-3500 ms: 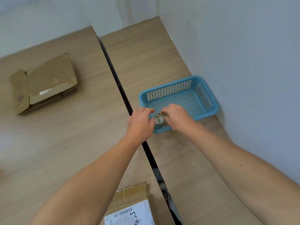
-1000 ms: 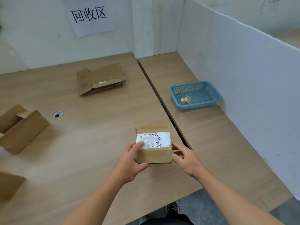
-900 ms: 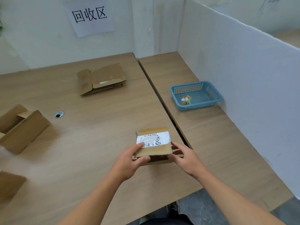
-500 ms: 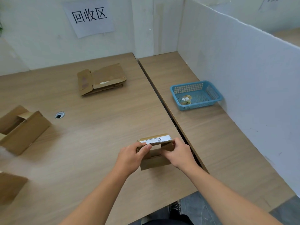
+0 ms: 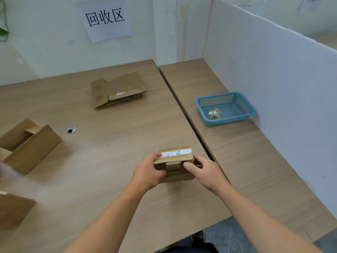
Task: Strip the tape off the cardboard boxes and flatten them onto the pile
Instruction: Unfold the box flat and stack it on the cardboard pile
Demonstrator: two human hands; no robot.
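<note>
Two hands at lower centre of the frame: left hand point(image 5: 148, 172) and right hand point(image 5: 204, 171), each gripping one end of a small cardboard box point(image 5: 175, 164) with its near flaps open, white label on top; flattened pile point(image 5: 117, 89) upper centre on the wooden table point(image 5: 109, 136); open box point(image 5: 27, 145) at left; blue basket point(image 5: 245, 110) at right holding crumpled tape point(image 5: 213, 113).

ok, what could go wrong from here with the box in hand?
1. The small cardboard box, gripped by the left hand and right hand, is close to the gap between the desks; a slip while flattening could drop it there.
2. The white label is on its top panel; tape left under it may resist folding.
</note>
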